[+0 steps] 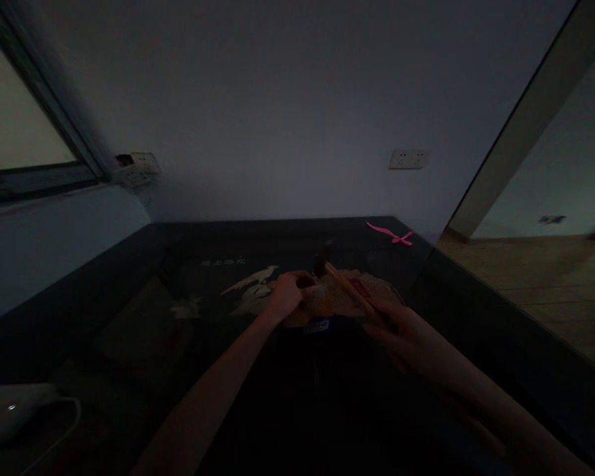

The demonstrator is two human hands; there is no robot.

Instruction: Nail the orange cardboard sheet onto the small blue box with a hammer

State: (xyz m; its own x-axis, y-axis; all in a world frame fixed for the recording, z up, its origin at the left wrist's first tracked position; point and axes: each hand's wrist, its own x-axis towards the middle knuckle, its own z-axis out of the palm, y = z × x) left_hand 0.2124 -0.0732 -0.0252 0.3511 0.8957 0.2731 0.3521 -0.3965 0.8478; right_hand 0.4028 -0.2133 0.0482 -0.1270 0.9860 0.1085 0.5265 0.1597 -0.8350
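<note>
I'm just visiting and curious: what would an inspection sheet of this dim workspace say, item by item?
Surface: dark glossy table with a pale bird picture on it.
Job's things: wooden-handled hammer, its dark head raised over a tan board with a red label.
Clutter: pink ribbon at the far edge; white device at the near left.
Hands: left hand rests on the board, fingers curled on something too dark to tell; right hand grips the hammer handle.
Cables: white cord running from the white device.
Surroundings: grey wall with sockets, window at left, doorway with wooden floor at right.
</note>
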